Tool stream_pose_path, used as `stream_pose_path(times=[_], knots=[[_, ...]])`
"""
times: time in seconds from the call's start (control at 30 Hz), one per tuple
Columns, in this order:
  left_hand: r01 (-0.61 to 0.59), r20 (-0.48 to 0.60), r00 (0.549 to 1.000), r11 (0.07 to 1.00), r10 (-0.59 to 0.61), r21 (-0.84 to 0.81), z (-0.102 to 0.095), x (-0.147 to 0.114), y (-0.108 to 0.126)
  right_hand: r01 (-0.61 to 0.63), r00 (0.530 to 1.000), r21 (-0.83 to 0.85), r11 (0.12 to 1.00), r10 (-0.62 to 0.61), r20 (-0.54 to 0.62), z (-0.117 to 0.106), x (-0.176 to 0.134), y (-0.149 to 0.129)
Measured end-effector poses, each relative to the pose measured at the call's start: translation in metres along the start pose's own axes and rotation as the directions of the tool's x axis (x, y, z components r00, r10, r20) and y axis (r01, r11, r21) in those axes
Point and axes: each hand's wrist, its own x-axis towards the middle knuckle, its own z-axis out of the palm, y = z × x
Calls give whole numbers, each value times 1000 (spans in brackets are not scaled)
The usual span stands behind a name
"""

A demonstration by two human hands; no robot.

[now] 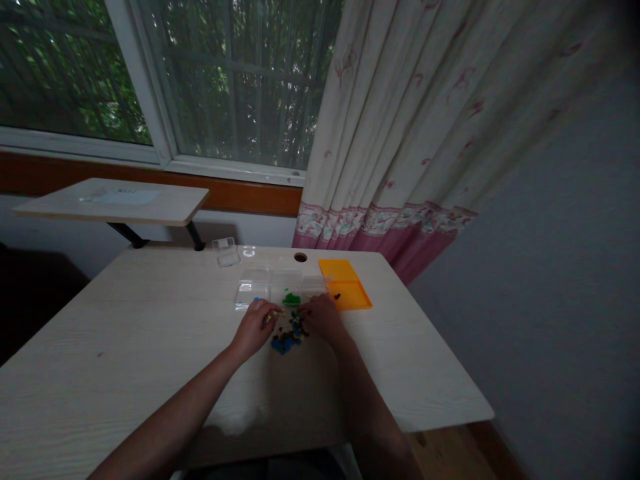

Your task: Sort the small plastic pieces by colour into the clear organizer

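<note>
A pile of small building bricks (pixel 289 339), blue, black, yellow and white, lies on the table between my hands. My left hand (pixel 254 328) is at the pile's left, its fingers curled around a few small pale bricks (pixel 273 316). At the right, the bent fingers of my right hand (pixel 323 316) reach down to the pile's upper edge; whatever is between their tips is too small to make out. Just beyond, green bricks (pixel 291 299) sit in a clear plastic compartment tray (pixel 270 277). Blue bits show in its left compartment, partly hidden behind my left hand.
An orange tray (pixel 359 297) with a few dark pieces stands right of the clear tray. Farther back are a small open clear box (pixel 226 253) and a cable hole (pixel 301 257). A raised shelf (pixel 170 200) stands at the back left; a curtain (pixel 380 167) hangs behind the table (pixel 165 313).
</note>
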Motion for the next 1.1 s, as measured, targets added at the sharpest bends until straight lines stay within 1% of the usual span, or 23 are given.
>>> stream_pose_path(times=[0.1, 0.23, 0.33, 0.4, 0.57, 0.73, 0.9, 1.1], knots=[[4, 6, 1000, 1000, -4, 2, 0, 0, 1, -29, 998, -16, 999, 30, 47, -5, 0, -4], [5, 13, 1000, 1000, -5, 15, -1, 0, 1, -104, 978, -30, 994, 108, 179, -14, 3, -11], [-2, 14, 1000, 1000, 2, 19, -1, 0, 1, -148, 962, -44, 988, 154, 228, -20, 5, -16], [-4, 10, 1000, 1000, 3, 20, 0, -1, 1, -149, 959, -47, 988, 156, 239, -22, 6, -17], [-3, -4, 1000, 1000, 4, 12, 1, 0, -1, -140, 967, -28, 990, 142, 212, -22, 5, -18], [-3, 9, 1000, 1000, 3, 17, 1, 0, -2, -122, 983, 81, 989, 110, 146, -24, 7, -18], [-4, 4, 1000, 1000, 4, 2, 0, 0, 1, -91, 994, 194, 977, 77, 81, -23, 9, -24], [-4, -19, 1000, 1000, 4, -24, 0, 1, 2, -47, 998, 302, 952, 34, 46, -14, 10, -30]])
